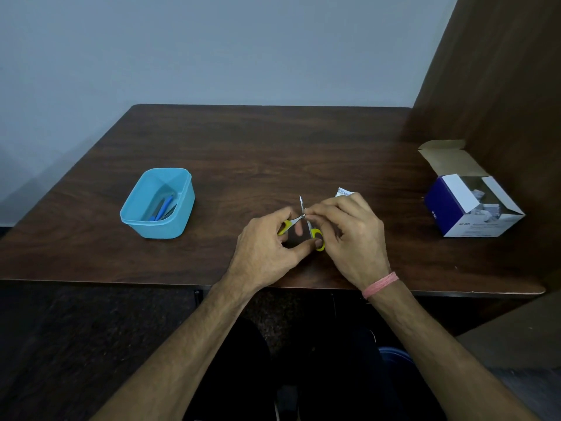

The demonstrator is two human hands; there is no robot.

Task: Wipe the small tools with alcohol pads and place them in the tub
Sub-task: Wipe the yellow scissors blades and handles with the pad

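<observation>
Small scissors (304,221) with yellow handles are held open above the dark wooden table (273,153), blades spread. My left hand (267,247) grips them by the yellow handle loops. My right hand (346,232) pinches near the pivot and one blade; whether a pad lies under its fingers is hidden. A white pad wrapper (344,192) shows just behind my right hand. The light blue tub (158,203) stands at the left with a blue-handled tool (164,208) and other small tools inside.
An open blue and white box of alcohol pads (472,205) stands at the table's right end, next to a brown wooden side panel (501,86). A pale wall rises behind the table. A pink band circles my right wrist.
</observation>
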